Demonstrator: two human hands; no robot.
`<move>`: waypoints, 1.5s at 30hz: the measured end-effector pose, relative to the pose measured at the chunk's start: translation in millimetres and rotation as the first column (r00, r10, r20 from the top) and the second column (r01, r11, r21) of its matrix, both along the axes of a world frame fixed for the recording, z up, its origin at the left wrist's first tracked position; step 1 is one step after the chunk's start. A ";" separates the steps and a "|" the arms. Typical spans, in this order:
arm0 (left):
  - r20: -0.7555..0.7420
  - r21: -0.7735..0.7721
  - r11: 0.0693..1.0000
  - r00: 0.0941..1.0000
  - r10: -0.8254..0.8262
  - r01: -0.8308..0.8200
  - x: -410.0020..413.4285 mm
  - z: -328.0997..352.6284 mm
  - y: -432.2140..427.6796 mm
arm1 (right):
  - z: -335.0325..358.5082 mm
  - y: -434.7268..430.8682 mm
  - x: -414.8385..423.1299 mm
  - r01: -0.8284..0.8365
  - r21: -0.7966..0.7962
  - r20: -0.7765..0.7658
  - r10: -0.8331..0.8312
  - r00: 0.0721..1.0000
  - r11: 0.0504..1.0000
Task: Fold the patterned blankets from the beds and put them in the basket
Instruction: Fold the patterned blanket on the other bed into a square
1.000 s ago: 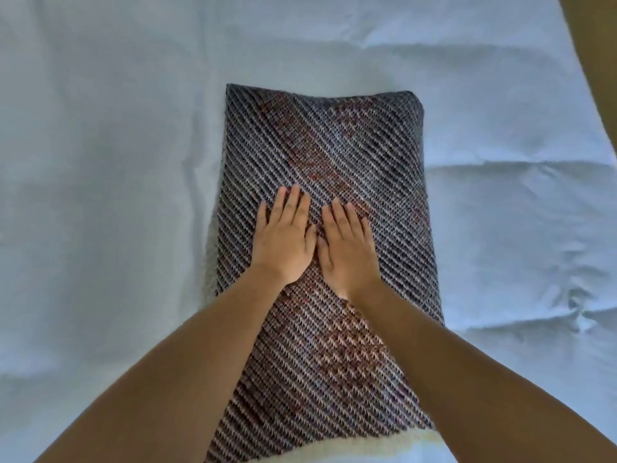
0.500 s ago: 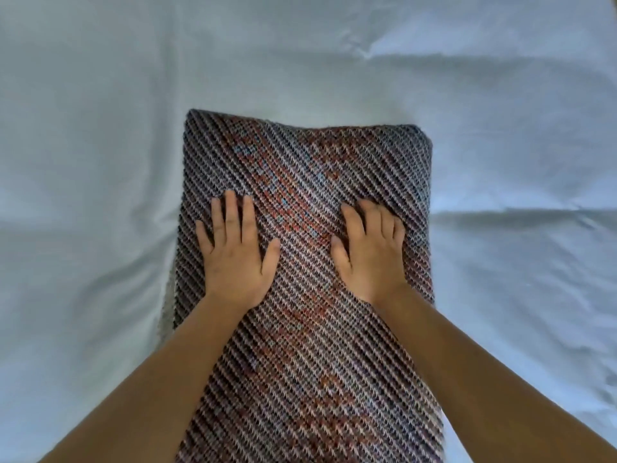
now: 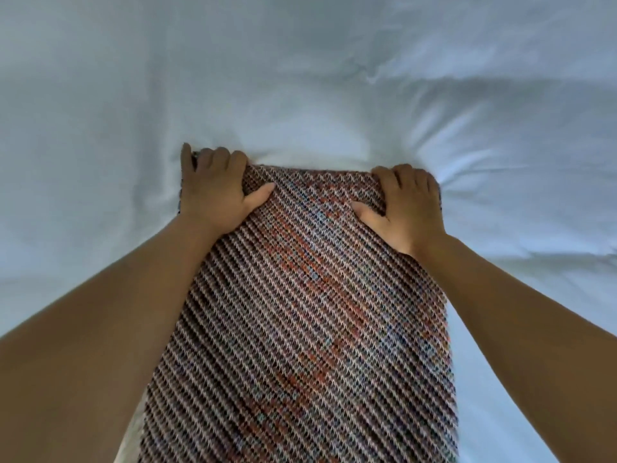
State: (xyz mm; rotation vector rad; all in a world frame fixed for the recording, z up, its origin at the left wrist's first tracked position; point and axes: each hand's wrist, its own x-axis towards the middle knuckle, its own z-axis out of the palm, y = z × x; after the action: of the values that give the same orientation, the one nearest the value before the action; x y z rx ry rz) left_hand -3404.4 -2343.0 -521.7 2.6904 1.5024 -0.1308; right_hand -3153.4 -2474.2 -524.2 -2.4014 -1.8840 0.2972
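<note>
Curling over the blanket's (image 3: pixel 310 315) far edge, fingers (image 3: pixel 217 158) of left hand (image 3: pixel 213 192) at 11 o'clock, pressed together, thumb flat on top. Same at 1 o'clock: right hand (image 3: pixel 409 205), fingers bent over the far corner, thumb splayed inward on the weave. Gripping both far corners. Folded long, running from centre to 6 o'clock between bare forearms, lying on a pale sheet (image 3: pixel 100 111) wrinkled around both hands.

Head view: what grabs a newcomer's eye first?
The patterned blanket, folded into a long strip, runs up the frame's middle over the pale bed sheet. The left hand and right hand each curl over a far corner, fingers wrapped past the edge.
</note>
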 end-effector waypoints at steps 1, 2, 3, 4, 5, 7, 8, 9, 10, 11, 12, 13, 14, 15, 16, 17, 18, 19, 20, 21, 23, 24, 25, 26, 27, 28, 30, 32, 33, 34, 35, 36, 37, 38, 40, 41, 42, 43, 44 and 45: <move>-0.028 -0.003 0.999 0.999 -0.035 0.034 1.2 1.8 7.1 | 2.3 5.0 3.8 -0.004 -0.001 -0.012 0.004 1.000 1.000; -0.060 -0.009 0.997 0.995 -0.076 0.075 1.9 4.4 14.1 | 5.1 10.8 8.4 -0.011 -0.012 -0.013 0.011 1.000 1.000; -0.094 -0.017 0.993 0.989 -0.116 0.115 2.9 7.3 20.3 | 7.9 16.8 12.9 -0.015 -0.039 0.002 0.015 1.000 0.999; -0.126 -0.020 0.988 0.980 -0.153 0.152 3.6 10.2 25.6 | 11.3 22.4 16.3 -0.010 -0.084 0.025 0.012 1.000 0.996; -0.147 -0.017 0.983 0.972 -0.182 0.181 4.5 12.1 29.3 | 14.2 26.6 17.6 0.006 -0.137 0.050 0.001 0.999 0.991; -0.153 -0.001 0.979 0.968 -0.201 0.203 6.8 13.7 32.1 | 16.5 29.3 14.7 0.064 -0.214 0.096 -0.044 0.994 0.975; -0.149 0.007 0.981 0.970 -0.192 0.195 8.1 14.0 30.8 | 15.9 28.7 11.4 0.096 -0.235 0.117 -0.070 0.991 0.967; -0.142 0.014 0.984 0.974 -0.175 0.179 9.9 14.5 28.3 | 15.6 27.8 7.7 0.122 -0.252 0.135 -0.090 0.987 0.960; -0.138 0.022 0.987 0.978 -0.155 0.160 11.5 15.9 24.9 | 16.2 26.8 3.2 0.141 -0.271 0.148 -0.104 0.984 0.952; -0.143 0.029 0.989 0.980 -0.139 0.144 13.2 18.0 21.0 | 17.9 25.6 -1.2 0.155 -0.290 0.157 -0.113 0.981 0.945; -0.156 0.036 0.990 0.979 -0.130 0.137 14.6 21.0 17.1 | 20.5 24.2 -5.0 0.164 -0.299 0.163 -0.119 0.979 0.940; -0.169 0.043 0.990 0.977 -0.128 0.137 15.7 24.7 13.1 | 23.8 22.3 -8.3 0.168 -0.293 0.167 -0.123 0.978 0.941; -0.175 0.052 0.989 0.976 -0.130 0.142 15.6 29.1 9.3 | 27.5 20.2 -11.1 0.166 -0.274 0.169 -0.123 0.978 0.947; -0.169 0.065 0.987 0.977 -0.133 0.145 14.6 33.9 5.6 | 31.2 17.0 -13.5 0.159 -0.247 0.170 -0.119 0.978 0.956; -0.154 0.080 0.986 0.979 -0.135 0.148 12.8 38.9 2.2 | 34.5 12.6 -15.0 0.153 -0.216 0.174 -0.116 0.978 0.964; -0.134 0.094 0.984 0.982 -0.136 0.149 10.6 44.3 -0.9 | 37.5 7.3 -16.1 0.147 -0.181 0.180 -0.114 0.977 0.972; -0.113 0.100 0.984 0.984 -0.138 0.149 7.8 50.5 -4.4 | 40.4 1.2 -17.0 0.142 -0.142 0.184 -0.115 0.976 0.980; -0.093 0.104 0.983 0.986 -0.139 0.148 4.0 57.7 -8.3 | 43.9 -5.2 -17.9 0.134 -0.102 0.186 -0.113 0.976 0.986; -0.076 0.109 0.983 0.988 -0.137 0.144 -1.0 65.5 -13.0 | 47.9 -11.7 -19.3 0.122 -0.061 0.190 -0.108 0.976 0.991; -0.059 0.116 0.983 0.989 -0.135 0.141 -6.8 73.6 -18.1 | 53.1 -18.4 -20.7 0.107 -0.023 0.200 -0.100 0.975 0.994; -0.035 0.130 0.979 0.987 -0.154 0.157 -20.9 89.8 -32.1 | 66.6 -35.1 -23.7 0.072 0.036 0.237 -0.078 0.968 0.997; -0.029 0.131 0.974 0.983 -0.180 0.183 -29.3 97.1 -41.1 | 74.6 -45.0 -25.6 0.050 0.057 0.258 -0.064 0.964 0.997; -0.027 0.127 0.968 0.976 -0.214 0.216 -38.5 103.7 -51.6 | 83.1 -55.9 -28.3 0.025 0.074 0.273 -0.044 0.961 0.997; -0.029 0.123 0.961 0.968 -0.248 0.250 -48.5 110.2 -63.5 | 92.4 -67.0 -31.6 -0.005 0.087 0.279 -0.019 0.960 0.996; -0.034 0.122 0.954 0.962 -0.272 0.275 -58.5 116.6 -76.5 | 102.7 -78.5 -36.0 -0.038 0.097 0.274 0.010 0.962 0.995; -0.042 0.121 0.951 0.958 -0.282 0.286 -68.1 122.9 -91.0 | 113.4 -90.7 -41.6 -0.070 0.101 0.264 0.041 0.964 0.992; -0.038 0.123 0.954 0.962 -0.271 0.274 -84.6 134.8 -122.2 | 133.9 -116.7 -55.2 -0.128 0.094 0.247 0.101 0.964 0.987; 0.002 0.125 0.965 0.973 -0.232 0.230 -100.0 143.3 -156.0 | 148.7 -143.5 -70.2 -0.164 0.064 0.257 0.143 0.956 0.984; 0.034 0.122 0.971 0.977 -0.210 0.204 -107.7 145.9 -173.0 | 154.4 -157.8 -78.1 -0.171 0.045 0.276 0.152 0.949 0.984; 0.066 0.115 0.977 0.980 -0.187 0.179 -114.7 148.3 -190.0 | 158.9 -172.5 -85.4 -0.174 0.028 0.299 0.158 0.941 0.984; 0.088 0.106 0.981 0.982 -0.169 0.160 -121.5 151.1 -206.5 | 162.5 -188.0 -92.4 -0.180 0.007 0.323 0.168 0.931 0.984; 0.101 0.097 0.984 0.982 -0.159 0.150 -128.1 153.8 -222.9 | 164.8 -204.8 -98.6 -0.194 -0.018 0.342 0.188 0.921 0.981; 0.110 0.093 0.985 0.981 -0.158 0.148 -134.6 156.4 -238.2 | 166.2 -222.1 -104.6 -0.212 -0.040 0.345 0.213 0.914 0.976; 0.114 0.094 0.983 0.979 -0.168 0.157 -141.2 159.0 -253.0 | 166.8 -239.5 -109.9 -0.226 -0.046 0.327 0.229 0.917 0.973; 0.118 0.110 0.973 0.970 -0.214 0.201 -155.4 162.3 -282.5 | 167.0 -274.1 -119.9 -0.238 -0.050 0.263 0.243 0.934 0.970; 0.123 0.131 0.968 0.965 -0.230 0.214 -161.8 163.5 -296.8 | 165.6 -289.4 -124.8 -0.251 -0.056 0.244 0.257 0.935 0.966; 0.127 0.148 0.966 0.965 -0.231 0.212 -167.5 164.6 -310.9 | 164.2 -303.7 -129.8 -0.267 -0.046 0.228 0.270 0.935 0.963; 0.126 0.155 0.966 0.966 -0.227 0.207 -172.6 164.7 -325.4 | 163.8 -318.3 -135.9 -0.280 -0.035 0.207 0.281 0.937 0.959; 0.127 0.162 0.966 0.967 -0.223 0.201 -178.1 163.9 -340.6 | 164.2 -334.1 -142.6 -0.289 -0.029 0.173 0.289 0.941 0.957; 0.128 0.169 0.967 0.968 -0.216 0.193 -184.7 162.9 -355.3 | 164.3 -349.2 -148.7 -0.317 -0.011 0.151 0.315 0.937 0.948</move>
State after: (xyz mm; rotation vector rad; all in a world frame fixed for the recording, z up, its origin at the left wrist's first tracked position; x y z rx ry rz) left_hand -3589.1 -2698.3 -358.8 2.8991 1.2405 0.1796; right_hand -3302.1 -2823.4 -360.0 -2.1589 -2.3334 0.1210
